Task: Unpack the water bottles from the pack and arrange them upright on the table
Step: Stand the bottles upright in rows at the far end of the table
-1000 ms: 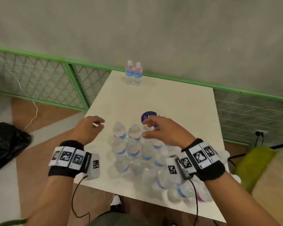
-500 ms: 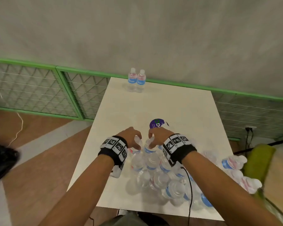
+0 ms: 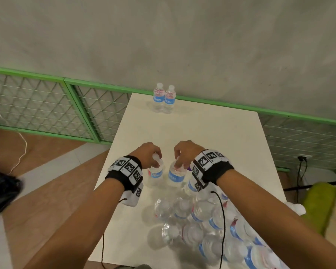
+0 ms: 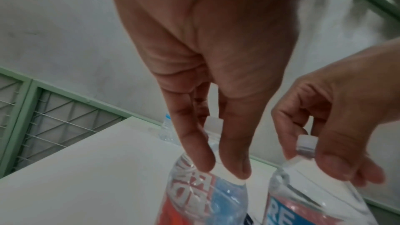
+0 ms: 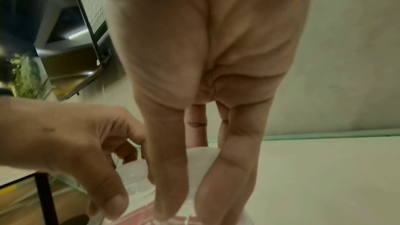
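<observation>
Two bottles, left (image 3: 156, 172) and right (image 3: 176, 176): my left hand (image 3: 146, 153) and right hand (image 3: 185, 151) pinch their necks, keeping them upright for the surface (image 3: 211, 136) toward 12 o'clock.

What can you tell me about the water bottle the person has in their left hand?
The bottle in the left hand is small, of clear plastic, with a white screw cap and a blue, red and white label round its body. It looks full and sealed. It stands upright, near the middle of the white table, beside a twin bottle held by the right hand. The left hand holds it from above, fingers pinching its neck and shoulder.
</observation>
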Motion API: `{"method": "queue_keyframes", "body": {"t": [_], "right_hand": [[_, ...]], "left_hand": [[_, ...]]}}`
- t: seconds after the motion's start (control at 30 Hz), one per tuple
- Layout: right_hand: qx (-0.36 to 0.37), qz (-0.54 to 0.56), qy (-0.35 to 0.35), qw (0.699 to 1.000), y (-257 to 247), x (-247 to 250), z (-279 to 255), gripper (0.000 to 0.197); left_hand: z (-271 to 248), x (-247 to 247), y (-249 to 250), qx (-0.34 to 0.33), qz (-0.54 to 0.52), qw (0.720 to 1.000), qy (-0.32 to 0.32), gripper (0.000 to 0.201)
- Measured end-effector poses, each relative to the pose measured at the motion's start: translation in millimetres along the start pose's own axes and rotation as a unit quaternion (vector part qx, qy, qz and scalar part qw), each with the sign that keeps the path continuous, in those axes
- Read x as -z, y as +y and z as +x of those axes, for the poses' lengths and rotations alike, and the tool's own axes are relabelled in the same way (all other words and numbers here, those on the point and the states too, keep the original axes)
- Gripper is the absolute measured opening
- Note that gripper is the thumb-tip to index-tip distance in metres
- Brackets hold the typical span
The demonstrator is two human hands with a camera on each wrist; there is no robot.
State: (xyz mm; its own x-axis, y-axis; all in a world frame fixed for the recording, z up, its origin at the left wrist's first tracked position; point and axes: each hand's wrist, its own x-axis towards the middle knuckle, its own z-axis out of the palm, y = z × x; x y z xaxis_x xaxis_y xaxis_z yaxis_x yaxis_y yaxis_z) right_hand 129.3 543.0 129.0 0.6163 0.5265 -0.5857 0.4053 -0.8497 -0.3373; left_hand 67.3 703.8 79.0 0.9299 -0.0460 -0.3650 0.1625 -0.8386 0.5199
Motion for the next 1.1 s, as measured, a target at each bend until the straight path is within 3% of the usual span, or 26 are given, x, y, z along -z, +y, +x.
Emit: {"method": "queue_keyframes", "body": {"t": [0.27,0.47,0.67,0.93,1.1], "right_hand": [[-0.008,0.034,0.026,0.999,22.0,84.9,55.3,0.031],[-0.018,0.021,0.077,0.997,50.5,119.2,103.2,0.028],[-0.021,0.023,0.111,0.993,77.7,135.5,147.0,0.026],[0.021,0.018,0.108,0.994,95.4,127.5,188.2,0.031],[-0.007,0.034,0.059,0.998,98.7,124.6,192.2,0.06]], "left_hand": [[66.9,72.6,2.2,0.008,-0.038,0.997,0.06,0.029],[127.9,93.4,-5.0,0.02,-0.018,0.998,0.064,0.032],[174.4,92.6,-19.5,0.034,-0.02,0.996,0.076,0.034],[204.7,87.3,-37.5,0.039,-0.099,0.988,0.116,0.038],[203.6,86.3,-44.6,0.046,-0.1,0.992,0.056,0.064]]}}
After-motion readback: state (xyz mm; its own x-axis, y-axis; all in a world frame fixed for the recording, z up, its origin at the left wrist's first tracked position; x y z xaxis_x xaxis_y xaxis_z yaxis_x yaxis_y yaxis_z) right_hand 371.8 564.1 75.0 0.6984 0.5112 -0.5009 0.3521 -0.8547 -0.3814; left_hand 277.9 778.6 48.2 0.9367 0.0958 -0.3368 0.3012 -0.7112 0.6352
